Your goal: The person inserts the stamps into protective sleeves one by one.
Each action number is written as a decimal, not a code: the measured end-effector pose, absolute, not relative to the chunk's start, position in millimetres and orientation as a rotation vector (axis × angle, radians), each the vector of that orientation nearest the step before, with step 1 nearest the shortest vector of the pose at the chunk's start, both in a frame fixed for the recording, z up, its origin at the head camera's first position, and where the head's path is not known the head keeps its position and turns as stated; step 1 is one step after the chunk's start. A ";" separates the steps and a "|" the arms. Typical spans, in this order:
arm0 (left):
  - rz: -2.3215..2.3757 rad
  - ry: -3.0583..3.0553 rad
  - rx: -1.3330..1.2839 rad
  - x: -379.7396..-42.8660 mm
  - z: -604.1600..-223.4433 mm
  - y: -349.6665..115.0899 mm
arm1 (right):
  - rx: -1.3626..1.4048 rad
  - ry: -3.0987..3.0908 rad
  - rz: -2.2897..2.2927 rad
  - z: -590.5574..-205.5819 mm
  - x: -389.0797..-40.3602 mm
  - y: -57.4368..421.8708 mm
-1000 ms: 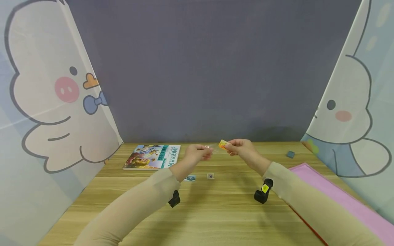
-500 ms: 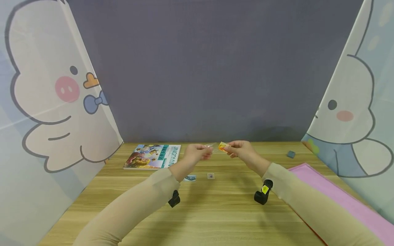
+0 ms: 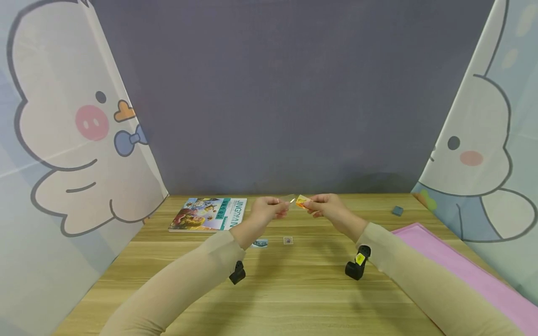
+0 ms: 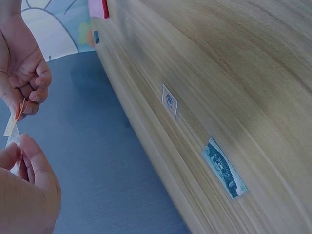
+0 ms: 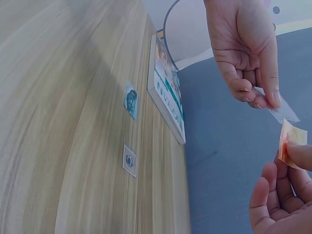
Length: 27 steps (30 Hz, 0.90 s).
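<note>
Between thumb and fingers, my left hand [image 3: 265,210] pinches a small clear plastic sleeve [image 5: 286,111] over the table. My right hand [image 3: 332,207] holds an orange and yellow postage stamp [image 5: 293,135] with perforated edges, its thumb across the face. The stamp's near edge is at the sleeve's end; whether it has entered cannot be told. On the table below lie a teal stamp [image 4: 224,168] with a dark picture and a smaller, pale, square stamp [image 4: 169,101]. In the head view, my left sleeve partly covers the teal one.
A colourful book [image 3: 206,214] lies at the back left of the wooden table [image 3: 294,298]. Far right sits a small grey-blue block [image 3: 397,211]. A pink flat thing with a red edge [image 3: 445,261] lies under my right forearm. A dark cloth wall [image 3: 286,93] stands behind.
My right hand has shifted slightly left and down, bringing the orange stamp closer to the clear sleeve. The left hand stays nearly in place, with the sleeve's angle slightly changed.
</note>
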<state>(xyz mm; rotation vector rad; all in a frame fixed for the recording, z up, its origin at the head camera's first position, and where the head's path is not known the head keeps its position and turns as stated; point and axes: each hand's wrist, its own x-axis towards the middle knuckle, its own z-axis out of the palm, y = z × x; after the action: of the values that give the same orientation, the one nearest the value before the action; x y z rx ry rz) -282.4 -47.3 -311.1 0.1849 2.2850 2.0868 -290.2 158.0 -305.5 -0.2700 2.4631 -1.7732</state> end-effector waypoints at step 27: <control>2.134 2.304 0.181 -280.5 -315.1 -45.0 | -0.236 2.443 -1.790 -308.4 -291.0 151.7</control>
<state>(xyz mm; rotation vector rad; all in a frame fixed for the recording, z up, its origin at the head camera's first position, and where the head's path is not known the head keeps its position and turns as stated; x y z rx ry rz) -280.5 -45.0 -315.1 0.1812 2.3040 2.1337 -291.0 151.7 -308.4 -0.2355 2.4427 -1.7898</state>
